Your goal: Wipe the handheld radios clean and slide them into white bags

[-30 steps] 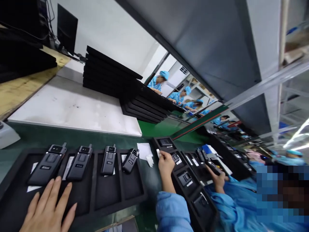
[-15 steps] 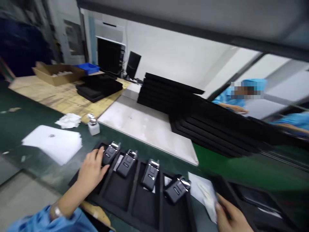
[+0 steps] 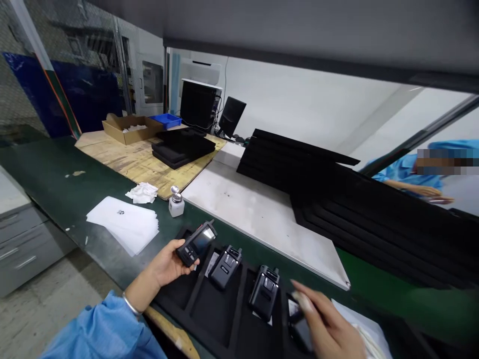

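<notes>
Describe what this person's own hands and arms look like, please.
The left hand is ungloved, with a shiny, silvery band around the wrist and a loose, creased blue sleeve above it. The right hand is gloveless too; its sleeve is out of view.

Room between left hand [image 3: 170, 265] and right hand [image 3: 327, 321] — radios [image 3: 225, 269] below, black stack [image 3: 337, 199] beyond, gaps unclear

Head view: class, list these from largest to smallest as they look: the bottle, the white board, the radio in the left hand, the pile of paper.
1. White board
2. Pile of paper
3. Radio in the left hand
4. Bottle
</notes>
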A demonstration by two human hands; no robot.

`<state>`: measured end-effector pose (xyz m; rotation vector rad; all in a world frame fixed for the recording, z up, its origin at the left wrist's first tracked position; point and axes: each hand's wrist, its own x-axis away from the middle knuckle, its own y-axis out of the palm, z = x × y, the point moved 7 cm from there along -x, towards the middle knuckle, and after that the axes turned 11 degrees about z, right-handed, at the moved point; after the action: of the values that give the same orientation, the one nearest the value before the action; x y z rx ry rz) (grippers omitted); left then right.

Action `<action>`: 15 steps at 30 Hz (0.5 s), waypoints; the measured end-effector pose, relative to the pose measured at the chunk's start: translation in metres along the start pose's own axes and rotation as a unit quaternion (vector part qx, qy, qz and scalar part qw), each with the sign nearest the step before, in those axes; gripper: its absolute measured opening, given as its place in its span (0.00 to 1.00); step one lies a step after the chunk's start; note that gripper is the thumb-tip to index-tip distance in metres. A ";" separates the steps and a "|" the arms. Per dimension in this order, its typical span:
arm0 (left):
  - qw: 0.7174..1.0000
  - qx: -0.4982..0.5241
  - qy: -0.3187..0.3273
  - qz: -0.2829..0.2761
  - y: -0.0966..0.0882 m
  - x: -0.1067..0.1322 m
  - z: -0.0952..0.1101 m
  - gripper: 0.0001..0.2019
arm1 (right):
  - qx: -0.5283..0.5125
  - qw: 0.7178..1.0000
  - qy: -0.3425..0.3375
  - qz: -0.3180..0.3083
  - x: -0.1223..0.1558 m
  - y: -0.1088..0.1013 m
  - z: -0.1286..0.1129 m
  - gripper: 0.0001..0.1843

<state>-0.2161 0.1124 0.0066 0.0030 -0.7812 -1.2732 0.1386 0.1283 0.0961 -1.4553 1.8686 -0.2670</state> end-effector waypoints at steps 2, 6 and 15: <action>0.996 0.068 -0.053 -0.034 0.005 0.003 -0.012 0.24 | -0.063 0.996 -0.019 -0.064 -0.036 0.050 -0.043 0.23; 0.976 0.158 -0.127 -0.077 0.015 0.004 -0.034 0.24 | -0.155 0.961 -0.033 -0.225 -0.083 0.156 -0.104 0.27; 0.943 0.264 -0.112 -0.168 0.021 0.010 -0.026 0.24 | -0.244 0.942 -0.014 -0.230 -0.078 0.177 -0.130 0.27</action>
<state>-0.1838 0.1002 0.0015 0.4491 -1.3468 -1.3600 -0.0729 0.2231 0.1197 -2.2227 1.6126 0.0061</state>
